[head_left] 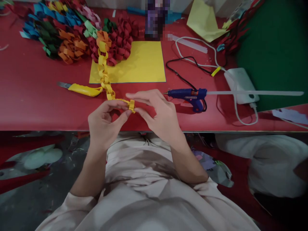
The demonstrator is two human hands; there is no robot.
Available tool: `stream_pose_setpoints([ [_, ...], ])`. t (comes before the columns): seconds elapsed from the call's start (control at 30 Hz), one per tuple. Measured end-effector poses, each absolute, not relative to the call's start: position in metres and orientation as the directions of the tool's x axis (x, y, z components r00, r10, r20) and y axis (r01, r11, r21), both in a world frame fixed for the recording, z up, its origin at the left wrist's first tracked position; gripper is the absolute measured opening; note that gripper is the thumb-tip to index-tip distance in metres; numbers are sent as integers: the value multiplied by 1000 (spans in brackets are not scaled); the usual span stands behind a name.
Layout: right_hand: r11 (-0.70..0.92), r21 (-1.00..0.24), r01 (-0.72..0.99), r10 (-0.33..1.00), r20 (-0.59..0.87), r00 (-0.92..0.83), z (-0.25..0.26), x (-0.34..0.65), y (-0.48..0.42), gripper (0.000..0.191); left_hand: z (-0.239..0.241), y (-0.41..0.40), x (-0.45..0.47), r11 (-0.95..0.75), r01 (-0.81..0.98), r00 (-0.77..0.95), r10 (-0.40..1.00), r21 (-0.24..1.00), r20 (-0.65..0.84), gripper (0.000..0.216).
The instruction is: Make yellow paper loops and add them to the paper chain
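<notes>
A yellow paper chain (103, 72) runs down the red table from a colourful heap of paper chains (72, 45). My left hand (102, 123) pinches its near end between thumb and fingers, at the last loop (131, 105). On the other side of that loop is my right hand (162, 117), its thumb and fingers apart and its thumb tip close to the paper. Whether the thumb touches it I cannot tell. Beside the right hand lies a blue hot glue gun (185, 93) with a long glue stick (271, 93) in its back, nozzle toward the hand.
A yellow-handled utility knife (84, 90) lies left of the chain, its blade showing. Yellow card (144, 64) is under part of the heap. Cables surround a white power bank (240, 85) by a green sheet (276, 57). Another person's sleeve (271, 154) is at right.
</notes>
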State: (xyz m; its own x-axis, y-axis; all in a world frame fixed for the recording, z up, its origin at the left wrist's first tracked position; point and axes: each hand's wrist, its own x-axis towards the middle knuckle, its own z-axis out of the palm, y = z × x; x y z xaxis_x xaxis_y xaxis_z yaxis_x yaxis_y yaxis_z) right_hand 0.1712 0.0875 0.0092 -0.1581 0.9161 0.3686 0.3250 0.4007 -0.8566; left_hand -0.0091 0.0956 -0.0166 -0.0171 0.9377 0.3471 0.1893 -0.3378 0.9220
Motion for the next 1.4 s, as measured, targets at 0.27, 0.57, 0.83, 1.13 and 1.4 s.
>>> stream_pose_setpoints([
  [0.27, 353, -891, 287, 929, 370, 3, -6, 162, 80, 6, -25, 92, -1, -308, 125, -61, 946, 943, 317, 22],
  [0.57, 410, -852, 325, 907, 417, -51, -5, 159, 81, 6, -24, 91, 1, -316, 128, -16, 947, 940, 320, 20],
  [0.83, 417, -835, 359, 907, 408, -105, -6, 161, 81, 7, -28, 91, 1, -318, 93, -3, 948, 944, 319, 25],
  [1.13, 401, -832, 382, 912, 402, -82, -8, 158, 79, 5, -30, 90, -1, -376, 284, -40, 914, 882, 403, 26],
  [1.4, 355, -884, 303, 934, 344, -93, -13, 165, 82, 2, -33, 102, -8, -610, 533, 214, 768, 587, 603, 27],
])
